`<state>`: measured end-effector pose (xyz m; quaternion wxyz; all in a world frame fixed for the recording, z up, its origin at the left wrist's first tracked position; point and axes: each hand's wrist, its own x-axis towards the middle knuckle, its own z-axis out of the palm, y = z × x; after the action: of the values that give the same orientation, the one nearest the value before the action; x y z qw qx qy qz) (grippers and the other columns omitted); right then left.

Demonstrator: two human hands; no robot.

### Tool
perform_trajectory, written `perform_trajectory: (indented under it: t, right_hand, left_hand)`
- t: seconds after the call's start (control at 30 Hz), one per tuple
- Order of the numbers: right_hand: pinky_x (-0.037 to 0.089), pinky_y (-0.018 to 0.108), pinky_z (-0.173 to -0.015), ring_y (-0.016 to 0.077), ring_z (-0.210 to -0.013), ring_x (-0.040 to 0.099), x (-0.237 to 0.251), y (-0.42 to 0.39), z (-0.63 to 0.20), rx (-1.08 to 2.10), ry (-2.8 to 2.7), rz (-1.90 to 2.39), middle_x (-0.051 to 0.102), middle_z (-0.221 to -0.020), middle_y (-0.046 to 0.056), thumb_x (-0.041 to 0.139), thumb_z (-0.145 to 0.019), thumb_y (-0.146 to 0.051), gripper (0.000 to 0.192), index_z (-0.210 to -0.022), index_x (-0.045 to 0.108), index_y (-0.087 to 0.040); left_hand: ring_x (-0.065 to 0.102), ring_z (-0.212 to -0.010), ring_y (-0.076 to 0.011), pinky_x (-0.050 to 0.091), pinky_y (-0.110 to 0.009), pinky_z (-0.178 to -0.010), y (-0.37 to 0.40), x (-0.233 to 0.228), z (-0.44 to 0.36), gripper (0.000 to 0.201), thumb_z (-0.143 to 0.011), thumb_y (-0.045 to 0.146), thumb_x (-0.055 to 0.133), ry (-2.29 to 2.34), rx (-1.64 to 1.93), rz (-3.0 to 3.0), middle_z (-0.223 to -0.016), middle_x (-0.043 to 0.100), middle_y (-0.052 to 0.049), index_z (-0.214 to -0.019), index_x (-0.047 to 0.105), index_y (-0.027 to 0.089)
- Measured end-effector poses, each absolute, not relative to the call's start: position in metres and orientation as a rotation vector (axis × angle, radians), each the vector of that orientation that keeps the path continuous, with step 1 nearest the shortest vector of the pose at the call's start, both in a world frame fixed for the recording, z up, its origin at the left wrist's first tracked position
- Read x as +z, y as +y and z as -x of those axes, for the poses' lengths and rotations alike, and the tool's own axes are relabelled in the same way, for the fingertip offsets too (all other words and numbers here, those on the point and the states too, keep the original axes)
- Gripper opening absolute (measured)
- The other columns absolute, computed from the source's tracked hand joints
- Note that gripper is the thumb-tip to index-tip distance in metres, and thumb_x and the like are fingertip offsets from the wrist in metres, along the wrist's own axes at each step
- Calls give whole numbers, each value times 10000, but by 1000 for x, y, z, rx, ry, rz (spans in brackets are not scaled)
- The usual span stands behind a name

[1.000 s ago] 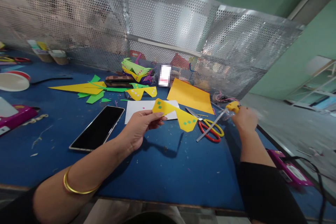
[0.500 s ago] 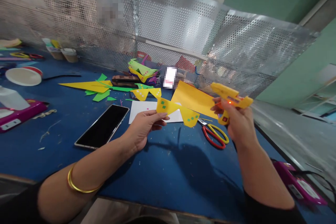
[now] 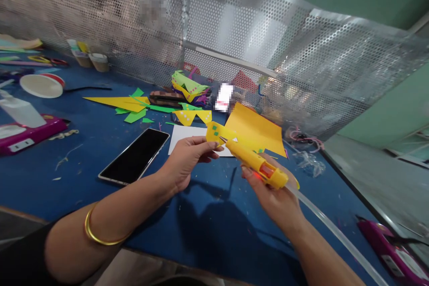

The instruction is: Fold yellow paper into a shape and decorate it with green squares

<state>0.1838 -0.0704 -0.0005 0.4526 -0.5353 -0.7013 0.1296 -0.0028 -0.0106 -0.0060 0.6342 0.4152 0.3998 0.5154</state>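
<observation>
My left hand [image 3: 186, 158] pinches the left end of a yellow paper eye-mask cutout [image 3: 214, 130] with small green squares on it. My right hand [image 3: 276, 199] is wrapped round a yellow hot glue gun [image 3: 250, 156], a long clear glue stick [image 3: 335, 228] trailing from its back. The nozzle points left at the cutout, very close to its surface; whether it touches I cannot tell. The gun covers much of the cutout's right half. Behind it, a second yellow cutout [image 3: 187, 117] with pale dots lies near a white sheet [image 3: 181, 136].
On the blue table [image 3: 144, 223] lie a phone [image 3: 136, 156], orange-yellow paper [image 3: 256, 127], green scraps [image 3: 136, 115] and decorated masks [image 3: 189, 86]. Purple power strips [image 3: 393, 250] stand at both sides. A paper cup [image 3: 42, 86] lies left. Perforated metal mesh [image 3: 231, 22] rises behind.
My right hand has brought the glue gun left and turned its nozzle to the cutout. The scissors are now mostly hidden behind that hand and gun. My left hand keeps its pinch.
</observation>
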Motion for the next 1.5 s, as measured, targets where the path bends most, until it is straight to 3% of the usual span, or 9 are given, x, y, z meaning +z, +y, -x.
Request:
perform_trajectory:
  t: [0.17,0.8,1.1,1.5]
  right_hand:
    - [399,262,-504,128,-538,497,1,-71,-185,211,-1838,1349,550,-634,-35,616,-878,-402,208,-779,549,-232]
    - [352,240,-515,108,-551,446,-2,-68,-186,92,-1889,1286,522,-677,-45,607,-897,-372,212,-772,521,-223]
    - [354,233,-525,103,-559,453,-3,-67,-186,62,-1901,1263,484,-658,-54,602,-903,-360,243,-747,478,-220]
    - [371,244,-533,116,-571,477,-3,-67,-187,80,-1900,1279,551,-697,-32,593,-903,-364,166,-828,557,-220]
  left_hand:
    - [595,-626,-113,415,-238,-627,-11,-4,1,107,-629,279,802,886,1191,-933,-718,743,-25,-700,781,202]
    - [558,-614,-117,408,-245,-628,-14,1,1,180,-581,296,846,926,1217,-972,-668,708,-27,-703,786,178]
    - [558,-603,-97,402,-223,-615,-12,-1,1,116,-618,264,825,922,1208,-983,-654,703,-10,-695,787,185]
    - [551,-596,-93,389,-217,-605,-12,-2,1,115,-618,265,825,921,1204,-968,-645,700,-8,-696,788,190]
